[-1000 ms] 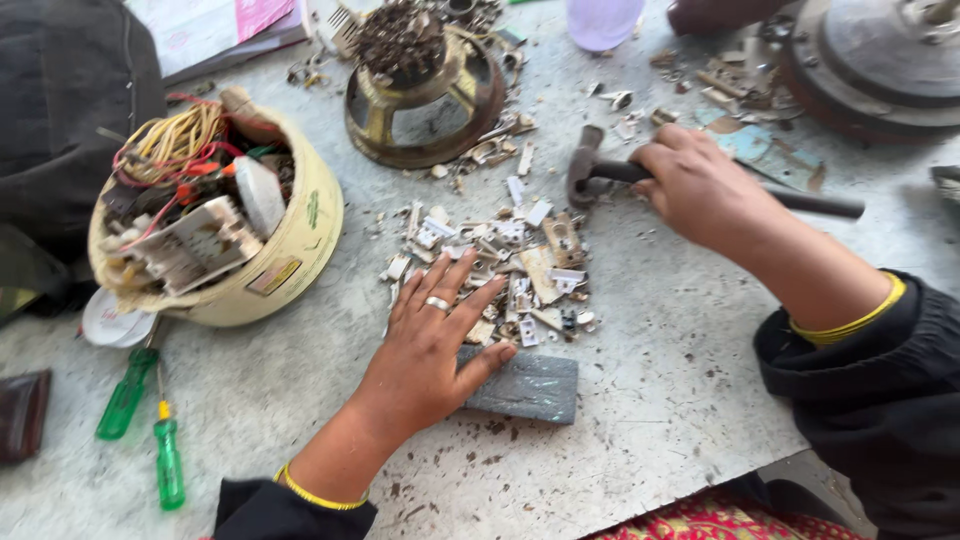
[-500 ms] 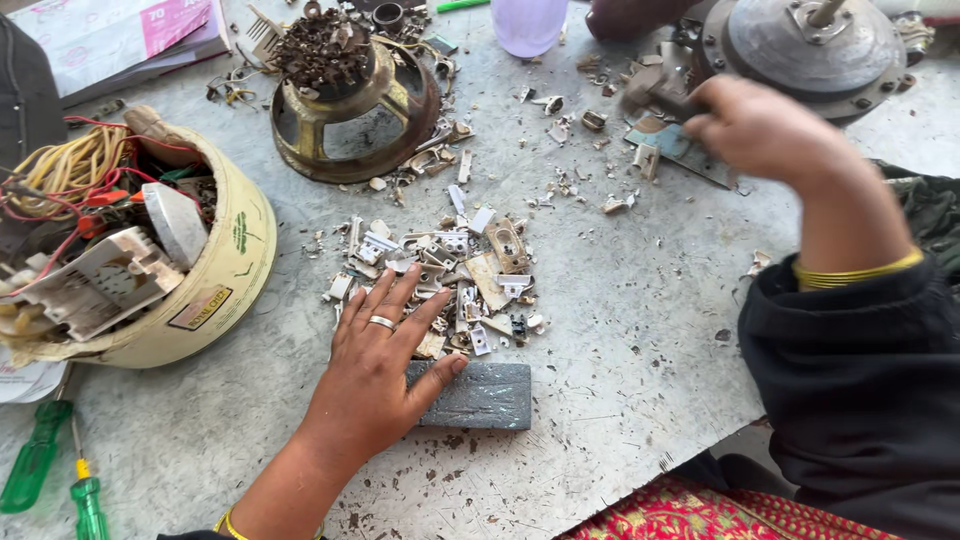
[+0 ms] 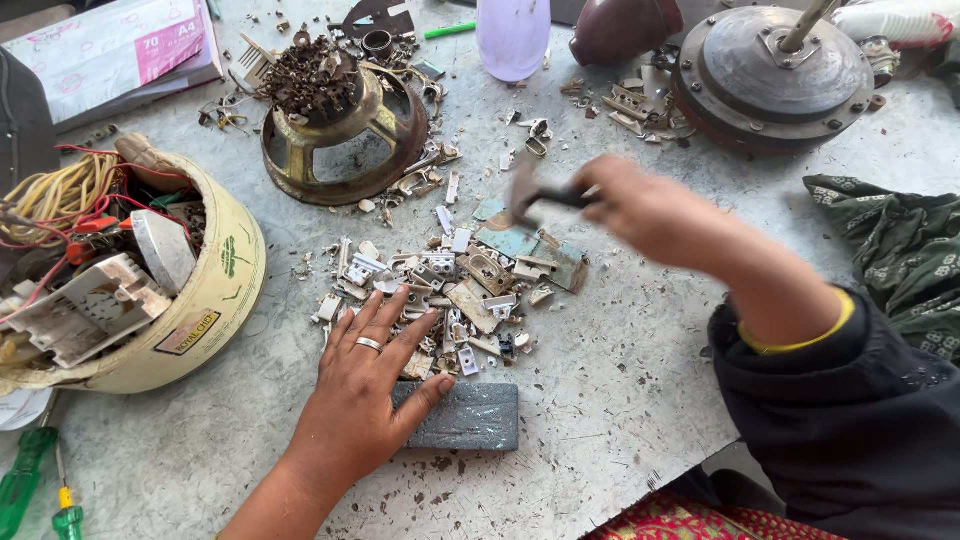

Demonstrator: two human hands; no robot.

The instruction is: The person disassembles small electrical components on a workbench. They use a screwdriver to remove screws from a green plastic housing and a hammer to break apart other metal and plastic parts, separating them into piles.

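— Hammer (image 3: 535, 196) is hanging over the scraps (image 3: 455, 290), at twelve o'clock of the pile; the right hand (image 3: 640, 212) is closing its fist on the handle.

— And the left hand (image 3: 365, 395)?

— Lying flat with fingers spread, holding nothing, pinning scraps beside the block (image 3: 470, 417), likely steadying them.

Dark sleeve (image 3: 850, 420) — yellow cuff, ring (image 3: 368, 344).

1. A scrap-dismantling or repair workshop, by the look of the scarred, dusty grey worktop (image 3: 640, 400).
2. Broken plastic and metal fragments (image 3: 450, 290) litter it.
3. A tub of wires and switch parts (image 3: 120, 270), a stripped motor housing (image 3: 340, 130), a fan motor (image 3: 770, 70) and green screwdrivers (image 3: 30, 480) lie about.
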